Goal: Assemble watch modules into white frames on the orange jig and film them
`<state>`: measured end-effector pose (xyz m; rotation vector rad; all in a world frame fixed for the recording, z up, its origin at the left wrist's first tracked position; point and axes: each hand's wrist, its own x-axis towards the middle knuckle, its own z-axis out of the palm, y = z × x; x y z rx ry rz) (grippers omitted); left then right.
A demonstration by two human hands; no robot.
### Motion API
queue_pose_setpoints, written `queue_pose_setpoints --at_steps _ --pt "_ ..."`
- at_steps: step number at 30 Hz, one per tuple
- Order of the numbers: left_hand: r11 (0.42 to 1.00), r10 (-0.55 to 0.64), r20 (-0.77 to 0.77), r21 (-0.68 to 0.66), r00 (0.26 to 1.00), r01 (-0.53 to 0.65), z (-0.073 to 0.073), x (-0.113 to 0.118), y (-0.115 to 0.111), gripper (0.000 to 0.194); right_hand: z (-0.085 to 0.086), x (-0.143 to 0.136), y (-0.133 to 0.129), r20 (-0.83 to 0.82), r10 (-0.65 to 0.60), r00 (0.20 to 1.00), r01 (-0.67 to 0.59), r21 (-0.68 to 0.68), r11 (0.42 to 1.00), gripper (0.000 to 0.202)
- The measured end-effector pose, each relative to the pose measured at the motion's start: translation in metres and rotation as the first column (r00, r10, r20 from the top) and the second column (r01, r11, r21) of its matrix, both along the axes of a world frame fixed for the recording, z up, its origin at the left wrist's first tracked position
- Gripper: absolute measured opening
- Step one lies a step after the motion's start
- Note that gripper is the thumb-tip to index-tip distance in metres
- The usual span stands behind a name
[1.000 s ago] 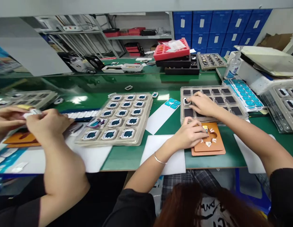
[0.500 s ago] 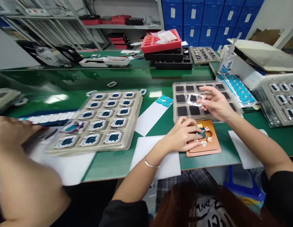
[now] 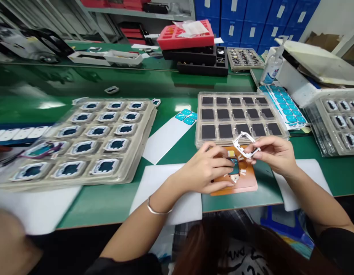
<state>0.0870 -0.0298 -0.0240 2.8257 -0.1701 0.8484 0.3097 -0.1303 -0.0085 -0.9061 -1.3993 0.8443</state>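
Note:
My right hand point(image 3: 275, 152) pinches a white square plastic frame point(image 3: 240, 142) by its right side and holds it tilted above an orange fixture plate point(image 3: 247, 183). A dark teal square part point(image 3: 235, 167) sits in the plate, with small white pieces around it and a yellow piece behind. My left hand point(image 3: 208, 170) lies over the plate's left side, its fingers spread and bent, with the fingertips at the teal part's edge. Its thumb is partly hidden. Behind the plate is a clear tray point(image 3: 197, 137) with black square pieces in its compartments.
A large tray point(image 3: 138, 162) of white-framed dark pieces stands at left. Between the trays lies a white strip point(image 3: 161, 139) with teal stickers; more sticker sheets point(image 3: 291, 110) lie at right near a pump bottle point(image 3: 272, 68). Another person's blurred arm point(image 3: 11, 240) shows at lower left.
My right hand has lowered the white frame toward the orange plate and turned it. My left hand stays at the plate. The camera view has shifted, and the other person's arm has drawn back.

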Motion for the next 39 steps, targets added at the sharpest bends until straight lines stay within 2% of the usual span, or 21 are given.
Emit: queue_pose_setpoints --at_steps 2,3,5,7,10,15,18,20,22,24,26,29,32,34,37,39 --pt "1.0 0.012 -0.021 0.001 1.0 -0.012 0.0 -0.001 0.001 0.027 0.009 0.005 -0.002 0.234 -0.049 0.971 0.038 0.053 0.998 0.011" --pt "1.0 0.021 -0.037 0.003 0.999 -0.021 0.0 -0.001 0.002 0.027 0.013 0.007 -0.003 0.376 -0.08 0.923 0.044 0.103 0.994 0.011" --pt "0.999 0.037 -0.059 0.009 0.998 -0.037 0.0 -0.001 0.002 0.028 0.019 0.009 -0.005 0.612 -0.144 0.778 0.012 0.214 0.977 0.013" --pt "0.999 0.041 -0.057 0.016 0.998 -0.04 0.0 -0.001 0.002 0.029 0.019 0.009 -0.006 0.72 -0.171 0.673 -0.048 0.273 0.961 0.013" --pt "0.999 0.029 -0.034 0.026 0.999 -0.028 0.001 0.0 0.001 0.029 0.014 0.008 -0.006 0.74 -0.147 0.656 -0.091 0.272 0.958 0.012" --pt "0.999 0.033 -0.042 0.032 0.999 -0.032 0.001 -0.001 0.002 0.028 0.006 0.008 -0.004 0.736 -0.168 0.656 -0.051 0.265 0.963 0.011" --pt "0.999 0.037 -0.066 0.025 0.997 -0.035 0.001 -0.002 0.001 0.029 0.004 0.007 -0.002 0.694 -0.157 0.703 -0.041 0.26 0.965 0.01" --pt "0.999 0.038 -0.084 0.023 0.996 -0.036 0.001 -0.002 0.001 0.03 0.004 0.006 -0.001 0.644 -0.069 0.762 -0.022 0.132 0.991 0.014" --pt "0.999 0.04 -0.101 0.019 0.994 -0.038 0.001 -0.002 0.001 0.03 0.004 0.006 -0.001 0.546 0.077 0.834 -0.007 -0.129 0.992 0.022" --pt "0.999 0.041 -0.107 0.013 0.993 -0.04 0.001 -0.002 0.001 0.03 0.005 0.007 -0.001 0.42 0.165 0.892 0.002 -0.37 0.929 0.03" --pt "0.999 0.039 -0.1 0.014 0.994 -0.037 0.001 -0.002 0.001 0.029 0.006 0.009 -0.002 0.395 0.13 0.91 0.062 -0.437 0.897 0.032" --pt "0.999 0.037 -0.076 0.026 0.996 -0.035 0.002 -0.002 0.0 0.028 0.008 0.01 -0.001 0.544 0.046 0.838 0.137 -0.291 0.947 0.025" --pt "0.999 0.036 -0.076 0.03 0.996 -0.034 0.002 -0.002 0.0 0.027 0.01 0.011 -0.001 0.664 0.049 0.747 0.089 -0.172 0.981 0.021" --pt "0.999 0.041 -0.093 0.029 0.995 -0.039 0.002 -0.003 0.0 0.026 0.013 0.01 -0.002 0.714 -0.001 0.7 0.101 -0.097 0.99 0.021" --pt "0.998 0.056 -0.112 0.033 0.992 -0.052 0.002 -0.004 -0.001 0.025 0.014 0.009 -0.008 0.772 -0.156 0.617 0.191 0.046 0.981 0.022" --pt "0.998 0.06 -0.115 0.039 0.992 -0.055 0.002 -0.004 -0.001 0.026 0.012 0.009 -0.012 0.796 -0.201 0.572 0.22 0.087 0.972 0.02"
